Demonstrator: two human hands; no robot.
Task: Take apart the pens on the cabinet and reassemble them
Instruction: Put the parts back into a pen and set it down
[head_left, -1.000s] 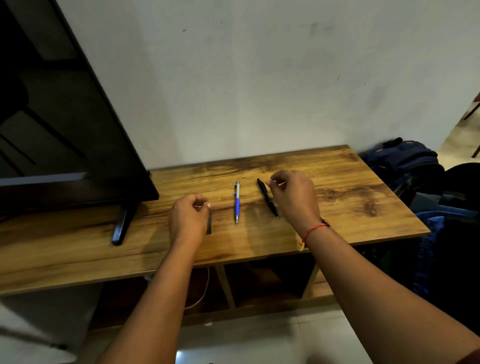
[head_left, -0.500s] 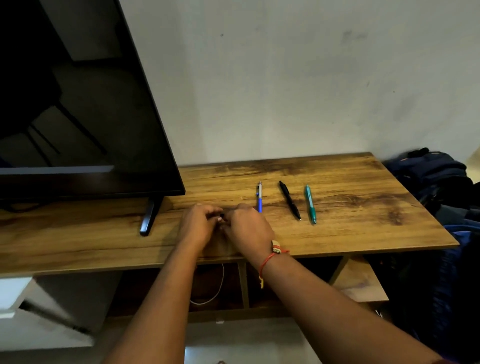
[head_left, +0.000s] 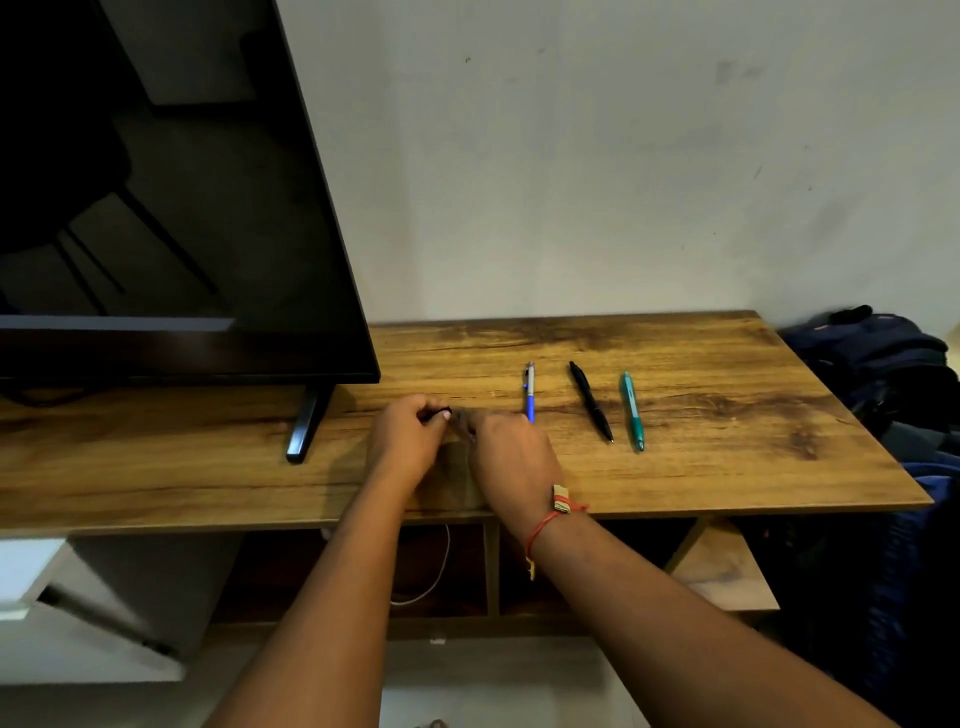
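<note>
— Wood-grained surface (head_left: 727, 467); bears three slim pens in a row: blue pen (head_left: 529, 395), black pen (head_left: 590, 401), teal pen (head_left: 632, 410)?
— Yes. Curled left hand (head_left: 402, 441) and right hand (head_left: 511, 457), pinching small dark pen piece (head_left: 445, 413) just left of those.

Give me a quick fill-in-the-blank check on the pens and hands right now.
1. ___ whole pens lie on the cabinet.
2. Between the blue pen and the teal pen lies the ___ pen.
3. The red thread sits on the ___ wrist.
4. The left hand and right hand hold a dark pen part left of the ___ pen.
Missing: three, black, right, blue.
</note>
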